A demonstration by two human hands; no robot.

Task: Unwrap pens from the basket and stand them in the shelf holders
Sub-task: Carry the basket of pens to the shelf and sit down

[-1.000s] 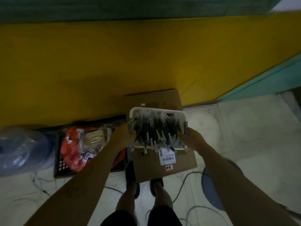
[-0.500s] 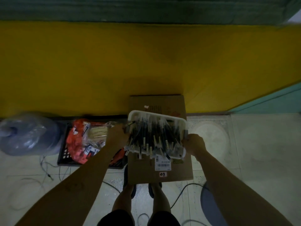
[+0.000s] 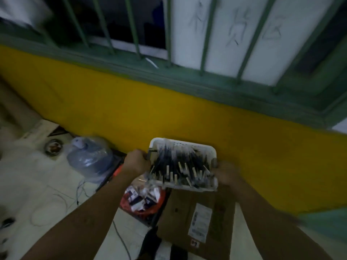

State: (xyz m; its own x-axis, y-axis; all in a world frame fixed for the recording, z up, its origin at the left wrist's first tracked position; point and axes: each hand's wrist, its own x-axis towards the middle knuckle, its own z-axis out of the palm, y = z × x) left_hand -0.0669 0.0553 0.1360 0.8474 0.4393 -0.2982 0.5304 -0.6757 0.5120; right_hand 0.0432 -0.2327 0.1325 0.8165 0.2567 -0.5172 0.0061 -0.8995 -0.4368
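A white plastic basket full of dark wrapped pens is held up in the air in front of a yellow wall. My left hand grips its left handle. My right hand grips its right handle. The pens lie in a loose heap, several with pale ends pointing toward me. No shelf holders are in view.
Below the basket lies a brown cardboard box with a white label. A black crate holds a red bag of packets. A clear water jug lies at the left. Loose cables cross the tiled floor. A barred window is above the wall.
Both hands have lifted the basket off the cardboard box. The view has tilted up and swung, so the barred window now shows.
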